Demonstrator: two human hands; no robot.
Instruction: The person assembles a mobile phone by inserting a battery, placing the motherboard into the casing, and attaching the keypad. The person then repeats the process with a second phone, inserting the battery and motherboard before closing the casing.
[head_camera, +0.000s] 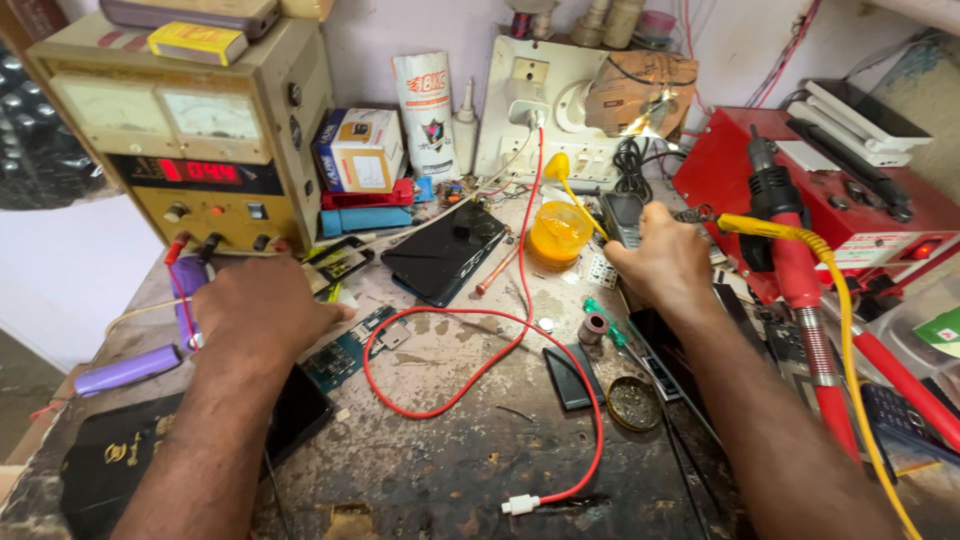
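Two hands are spread over the cluttered bench. The left hand is laid knuckles-up beside a purple cell; its grip cannot be told. The right hand is closed around a yellow-handled tool, just beside a yellow jar.

A purple cylindrical battery cell is seen upright by the power supply; a dark multimeter is seen lying flat beside the orange tub.

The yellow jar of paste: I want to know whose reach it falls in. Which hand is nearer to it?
Right. The right hand is close beside the yellow jar, just to its right. The left hand rests far off, near the purple battery cell.
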